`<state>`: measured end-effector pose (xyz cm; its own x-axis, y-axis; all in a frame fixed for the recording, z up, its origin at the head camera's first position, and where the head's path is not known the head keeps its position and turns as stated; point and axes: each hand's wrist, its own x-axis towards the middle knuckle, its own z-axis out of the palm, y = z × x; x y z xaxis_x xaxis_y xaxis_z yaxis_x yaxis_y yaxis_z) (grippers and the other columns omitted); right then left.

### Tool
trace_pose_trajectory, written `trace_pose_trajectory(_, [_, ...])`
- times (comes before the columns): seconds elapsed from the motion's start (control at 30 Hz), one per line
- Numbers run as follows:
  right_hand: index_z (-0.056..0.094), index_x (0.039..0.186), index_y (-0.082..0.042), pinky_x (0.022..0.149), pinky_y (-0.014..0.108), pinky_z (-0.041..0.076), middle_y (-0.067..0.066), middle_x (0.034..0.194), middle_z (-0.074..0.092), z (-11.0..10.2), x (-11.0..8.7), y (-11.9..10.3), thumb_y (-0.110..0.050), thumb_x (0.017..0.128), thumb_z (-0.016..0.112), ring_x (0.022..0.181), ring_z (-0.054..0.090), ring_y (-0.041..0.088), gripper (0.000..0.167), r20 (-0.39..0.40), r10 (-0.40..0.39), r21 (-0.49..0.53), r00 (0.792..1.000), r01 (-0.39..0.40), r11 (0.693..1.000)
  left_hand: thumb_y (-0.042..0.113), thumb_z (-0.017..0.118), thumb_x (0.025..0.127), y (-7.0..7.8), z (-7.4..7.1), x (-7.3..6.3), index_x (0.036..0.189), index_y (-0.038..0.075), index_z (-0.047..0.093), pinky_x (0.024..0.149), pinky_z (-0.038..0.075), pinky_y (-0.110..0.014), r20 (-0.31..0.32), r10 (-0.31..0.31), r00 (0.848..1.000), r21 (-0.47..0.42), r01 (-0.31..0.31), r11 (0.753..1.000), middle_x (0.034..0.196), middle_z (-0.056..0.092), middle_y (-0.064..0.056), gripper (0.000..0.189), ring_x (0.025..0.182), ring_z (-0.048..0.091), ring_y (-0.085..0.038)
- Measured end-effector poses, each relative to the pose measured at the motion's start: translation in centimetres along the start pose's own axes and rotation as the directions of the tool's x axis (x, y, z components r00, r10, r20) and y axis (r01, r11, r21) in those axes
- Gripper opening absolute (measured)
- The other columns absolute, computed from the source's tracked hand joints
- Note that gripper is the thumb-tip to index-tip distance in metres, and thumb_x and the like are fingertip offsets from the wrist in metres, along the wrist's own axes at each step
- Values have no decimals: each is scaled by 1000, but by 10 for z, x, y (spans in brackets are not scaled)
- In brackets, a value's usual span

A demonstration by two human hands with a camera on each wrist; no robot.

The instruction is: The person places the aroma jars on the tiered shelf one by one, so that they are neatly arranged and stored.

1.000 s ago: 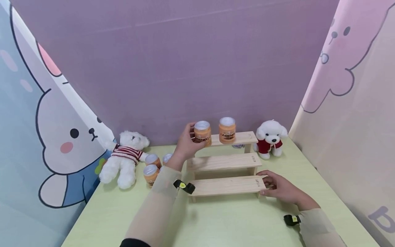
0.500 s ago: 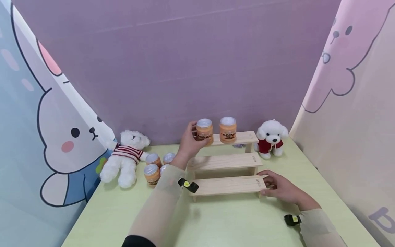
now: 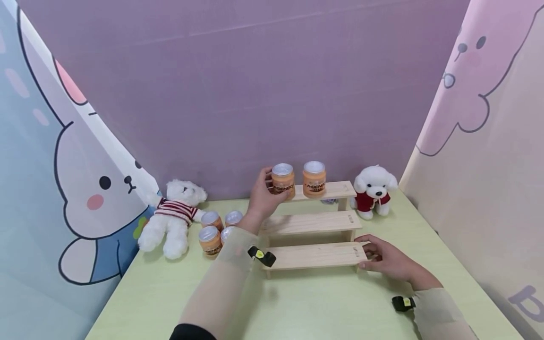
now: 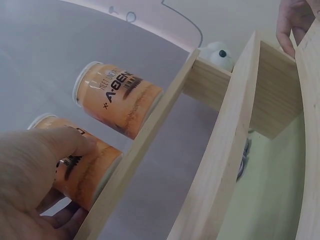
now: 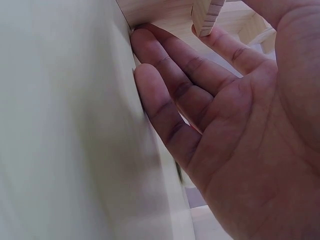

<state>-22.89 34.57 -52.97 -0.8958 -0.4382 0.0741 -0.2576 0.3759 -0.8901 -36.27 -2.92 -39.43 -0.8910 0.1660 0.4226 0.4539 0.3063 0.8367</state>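
I find 1 orange can (image 3: 283,177) slightly nearer its neighbouring can (image 3: 314,180), both at the wooden stand's (image 3: 312,222) top step; placement appears nearly settled. Left hand (image 3: 264,200) grasps the former; right hand (image 3: 388,259) grips the stand's lower right end.

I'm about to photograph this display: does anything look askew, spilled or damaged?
No spill or damage shows; the jar in the left hand looks upright. Only the plush bear sprawls backward, unlike the upright dog.

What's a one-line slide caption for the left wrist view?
Left hand grips one orange can at the top wooden shelf, beside a second can standing on it.
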Motion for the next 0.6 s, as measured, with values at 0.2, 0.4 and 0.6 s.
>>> trace_pose_trajectory(0.2, [47,146,-3,75,33,60,19,120,71,-1,1,1,-13,95,79,96,71,30,61,4,-10,8,1000,10,1000,12,89,84,1,0,-1,148,18,46,96,57,-41,-5,7,1000,1,-7,1000,131,58,-10,77,114,62,-29])
trace_pose_trajectory(0.4, [47,146,-3,75,33,60,19,120,71,0,1,2,-13,94,80,96,71,29,62,0,-11,15,1000,11,1000,13,88,86,2,-1,-1,150,17,43,96,57,-41,17,12,1000,17,-12,1000,133,57,-11,78,116,61,-30])
trace_pose_trajectory(0.6, [46,146,-3,76,34,60,19,120,71,0,0,2,-13,94,80,96,72,26,63,-4,-8,23,1000,9,1000,13,88,86,3,-2,-2,151,17,42,97,56,-42,30,5,1000,15,-6,1000,135,56,-11,80,117,60,-32])
